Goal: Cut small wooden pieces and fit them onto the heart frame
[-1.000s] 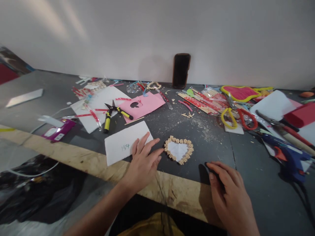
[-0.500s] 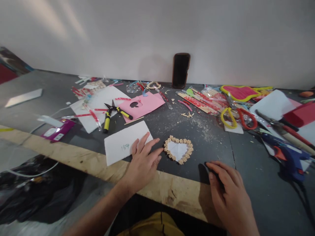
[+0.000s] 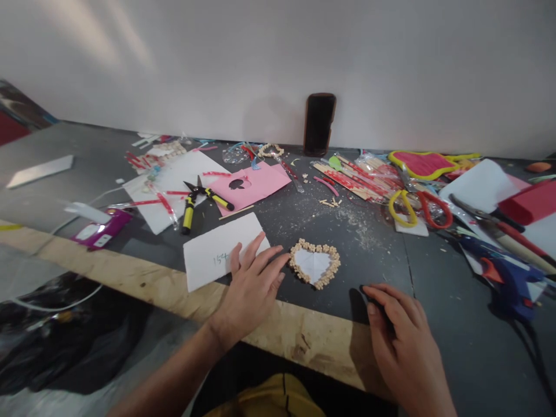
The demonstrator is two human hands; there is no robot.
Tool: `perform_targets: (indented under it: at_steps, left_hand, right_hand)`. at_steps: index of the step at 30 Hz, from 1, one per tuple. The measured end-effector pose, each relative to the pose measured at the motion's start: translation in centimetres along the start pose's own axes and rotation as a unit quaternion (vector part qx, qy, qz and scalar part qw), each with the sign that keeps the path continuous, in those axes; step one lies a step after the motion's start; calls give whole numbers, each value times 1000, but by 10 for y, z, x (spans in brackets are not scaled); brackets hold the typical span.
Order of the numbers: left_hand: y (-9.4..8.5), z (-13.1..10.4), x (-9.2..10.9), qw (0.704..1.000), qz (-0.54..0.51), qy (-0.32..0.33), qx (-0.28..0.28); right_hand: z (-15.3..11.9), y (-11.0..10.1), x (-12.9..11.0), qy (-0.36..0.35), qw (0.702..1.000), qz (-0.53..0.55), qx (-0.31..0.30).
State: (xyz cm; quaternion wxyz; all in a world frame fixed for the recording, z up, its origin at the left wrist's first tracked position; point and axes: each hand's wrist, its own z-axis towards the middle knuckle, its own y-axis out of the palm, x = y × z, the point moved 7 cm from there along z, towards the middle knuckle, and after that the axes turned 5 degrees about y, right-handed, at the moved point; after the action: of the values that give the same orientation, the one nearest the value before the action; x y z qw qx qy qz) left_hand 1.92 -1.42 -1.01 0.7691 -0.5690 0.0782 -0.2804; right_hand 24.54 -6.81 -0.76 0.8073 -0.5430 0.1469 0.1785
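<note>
Right now both hands rest open and flat on the surface (image 3: 434,301); the bead-edged heart (image 3: 315,264) lies between them, its point toward the person, left hand (image 3: 252,289) nearer than the right hand (image 3: 402,339).

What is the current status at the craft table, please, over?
Left hand flat, fingers on white paper sheet, fingertips beside bead-edged white paper heart. Right hand resting palm down on dark tabletop, empty. Nothing between hands and heart.
</note>
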Motion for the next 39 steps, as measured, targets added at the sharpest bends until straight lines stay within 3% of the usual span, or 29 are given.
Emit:
perform_targets:
  at_steps: [18, 39]
  left_hand:
    - [8, 3, 4, 999, -3, 23, -24]
    - [1, 3, 5, 998, -13, 20, -62]
  right_hand:
    - [-1, -1, 0, 5, 1000, 8, -2]
    - [-1, 1, 0, 2, 1000, 12, 9]
